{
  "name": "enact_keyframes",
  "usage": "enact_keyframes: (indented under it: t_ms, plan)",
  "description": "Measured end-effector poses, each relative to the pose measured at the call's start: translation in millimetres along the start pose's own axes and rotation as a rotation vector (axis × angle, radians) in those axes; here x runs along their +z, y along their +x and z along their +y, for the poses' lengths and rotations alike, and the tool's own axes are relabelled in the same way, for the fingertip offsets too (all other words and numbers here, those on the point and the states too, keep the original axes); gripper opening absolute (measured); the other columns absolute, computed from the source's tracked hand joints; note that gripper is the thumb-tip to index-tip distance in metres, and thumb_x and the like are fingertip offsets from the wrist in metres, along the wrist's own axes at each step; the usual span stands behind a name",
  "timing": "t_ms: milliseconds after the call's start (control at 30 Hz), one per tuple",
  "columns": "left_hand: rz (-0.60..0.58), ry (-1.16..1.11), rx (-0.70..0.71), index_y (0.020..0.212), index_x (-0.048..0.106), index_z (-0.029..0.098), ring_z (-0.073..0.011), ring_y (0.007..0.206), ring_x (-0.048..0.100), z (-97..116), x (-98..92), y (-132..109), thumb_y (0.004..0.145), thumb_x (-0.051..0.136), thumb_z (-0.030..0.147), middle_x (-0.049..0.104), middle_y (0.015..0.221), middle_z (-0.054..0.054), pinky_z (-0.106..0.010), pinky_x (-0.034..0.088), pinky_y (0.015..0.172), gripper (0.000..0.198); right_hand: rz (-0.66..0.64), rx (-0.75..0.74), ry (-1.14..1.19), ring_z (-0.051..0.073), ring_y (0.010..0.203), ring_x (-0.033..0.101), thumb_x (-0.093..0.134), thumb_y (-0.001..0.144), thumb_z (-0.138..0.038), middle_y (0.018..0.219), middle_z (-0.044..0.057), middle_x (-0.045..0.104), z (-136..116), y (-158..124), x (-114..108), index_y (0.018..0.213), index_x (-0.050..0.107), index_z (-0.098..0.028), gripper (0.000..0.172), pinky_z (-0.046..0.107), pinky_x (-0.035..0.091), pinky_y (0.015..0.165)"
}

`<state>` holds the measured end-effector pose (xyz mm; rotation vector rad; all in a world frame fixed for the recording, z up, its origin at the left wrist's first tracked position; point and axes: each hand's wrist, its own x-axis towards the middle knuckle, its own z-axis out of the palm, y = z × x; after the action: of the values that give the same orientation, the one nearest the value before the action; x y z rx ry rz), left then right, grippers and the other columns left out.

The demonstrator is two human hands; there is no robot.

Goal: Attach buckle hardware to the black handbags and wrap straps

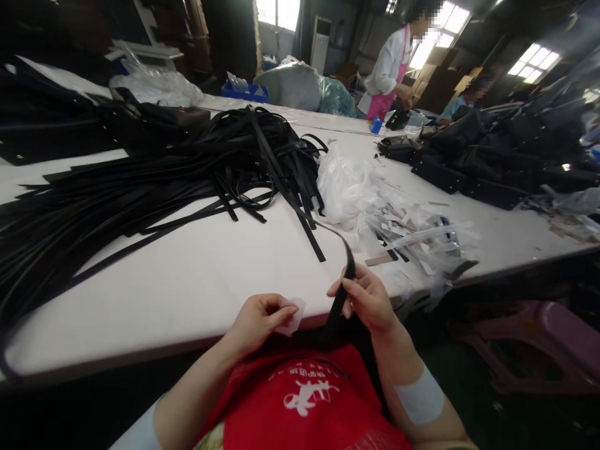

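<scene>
In the head view my right hand (368, 297) grips a black strap (347, 256) between thumb and fingers at the table's front edge. One end of that strap hangs below the hand, and the rest curves back toward a large heap of black straps (154, 181). Closed in a pinch, my left hand (262, 319) holds a small piece of thin whitish film (294, 317), just left of the strap. The part of the film under the fingers is hidden.
Crumpled clear plastic (349, 187) and scraps lie on the white table (210, 269). Black bags (469, 156) are piled at right, more at back left. A blue bin (246, 92) stands behind. A co-worker (387, 69) stands across the table. A pink stool (529, 337) is low at right.
</scene>
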<state>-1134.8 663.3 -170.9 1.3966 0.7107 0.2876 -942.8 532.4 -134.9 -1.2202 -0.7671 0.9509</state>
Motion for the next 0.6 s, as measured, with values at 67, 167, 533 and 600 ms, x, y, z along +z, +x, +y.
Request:
enact_keyframes:
  t_ms: [67,167,533,600]
  plan:
    - [-0.006,-0.058,-0.034,0.064,0.069,0.012,-0.0137,0.053,0.058,-1.3,6.3,-0.8,0.065,0.078,0.042,0.067,0.059,-0.004,-0.025,0.049,0.055,0.031,0.176,-0.154,0.024,0.007,0.035,0.054,0.064,0.087,-0.035,0.078,0.004,0.076,-3.6,-2.7,4.3,0.094,0.052,-0.019,0.021,0.016,0.038,0.033]
    - [-0.025,-0.126,-0.063,0.063,0.067,0.012,-0.0149,0.053,0.061,-3.1,14.7,-1.6,0.062,0.082,0.042,0.069,0.059,-0.005,-0.027,0.052,0.056,0.034,0.3,-0.269,-0.019,0.008,0.037,0.055,0.064,0.087,-0.034,0.08,0.004,0.076,-6.4,-3.0,7.4,0.094,0.051,-0.021,0.02,0.019,0.041,0.036]
    - [-0.188,-0.075,-0.063,0.067,0.07,0.01,-0.0141,0.054,0.059,1.0,32.4,1.2,0.066,0.079,0.042,0.069,0.061,-0.007,-0.026,0.047,0.055,0.033,0.277,-0.225,-0.111,0.008,0.04,0.054,0.064,0.087,-0.038,0.082,0.003,0.076,3.0,-1.1,11.2,0.094,0.052,-0.021,0.021,0.021,0.044,0.039]
    - [-0.184,-0.096,-0.075,0.066,0.069,0.011,-0.0147,0.055,0.059,2.3,32.2,2.1,0.066,0.079,0.042,0.069,0.062,-0.007,-0.026,0.047,0.056,0.033,0.258,-0.194,-0.122,0.008,0.04,0.054,0.064,0.087,-0.038,0.083,0.004,0.076,4.2,-0.4,9.7,0.093,0.053,-0.021,0.021,0.021,0.044,0.039]
